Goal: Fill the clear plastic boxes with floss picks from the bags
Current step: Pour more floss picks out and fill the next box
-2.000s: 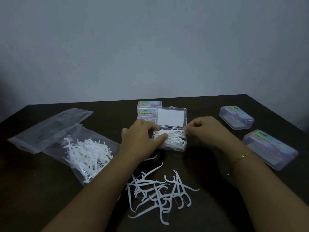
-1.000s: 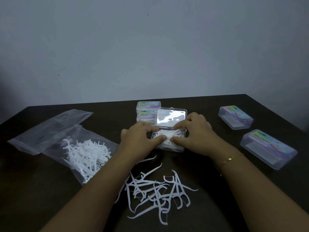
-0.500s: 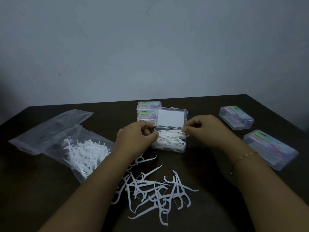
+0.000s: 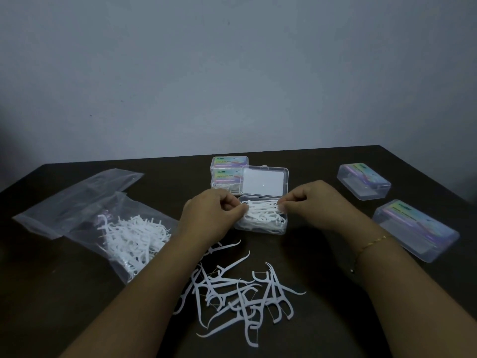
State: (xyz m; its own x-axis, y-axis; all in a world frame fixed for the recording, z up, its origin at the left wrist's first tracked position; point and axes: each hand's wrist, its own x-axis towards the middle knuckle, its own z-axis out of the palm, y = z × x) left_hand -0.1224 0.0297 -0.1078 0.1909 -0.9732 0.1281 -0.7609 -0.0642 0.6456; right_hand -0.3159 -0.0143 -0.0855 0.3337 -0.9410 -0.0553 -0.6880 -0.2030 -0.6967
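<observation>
Labels on the stacked boxes (image 4: 229, 171) at the counter's far edge carry print, too blurred to read.

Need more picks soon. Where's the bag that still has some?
Head view: the bag of floss picks lies on the table's left side, just left of the left forearm.

I can't see my left hand's (image 4: 211, 215) fingertips, curled under at the open box (image 4: 260, 223), nor read the small print on the stacked boxes (image 4: 228, 174) it partly blocks. My forearms leave the bottom edge, and the left one covers part of the loose floss picks (image 4: 240, 293).
</observation>
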